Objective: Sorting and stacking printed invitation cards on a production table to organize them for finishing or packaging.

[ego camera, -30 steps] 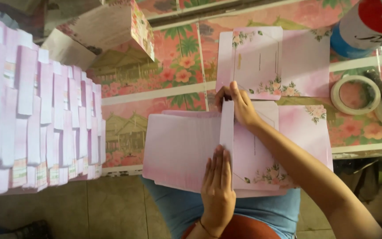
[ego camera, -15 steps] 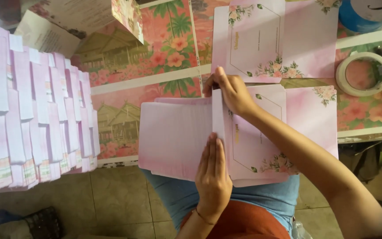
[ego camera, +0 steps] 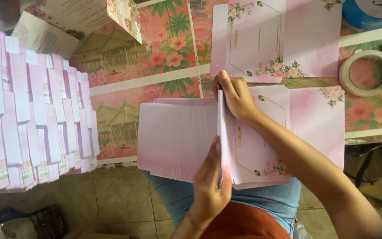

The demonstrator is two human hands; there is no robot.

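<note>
Across the floral counter (ego camera: 164, 66), from 9 o'clock, stands a big bank of folded pink cards (ego camera: 32, 115) on edge. At centre a stack of pink card sheets (ego camera: 177, 137) overhangs the counter's near edge, above the person's lap. 1 sheet (ego camera: 221, 132) stands upright along its fold. To crease it well, I judge both ends should be pinched level before pressing flat. Left hand (ego camera: 211, 181), at 6 o'clock, lies nearly flat, fingers extended against the fold's near end. Right hand (ego camera: 235, 95), at 12 o'clock, is curled, pinching the far end. A tape roll (ego camera: 368, 73) lies at 2 o'clock.
</note>
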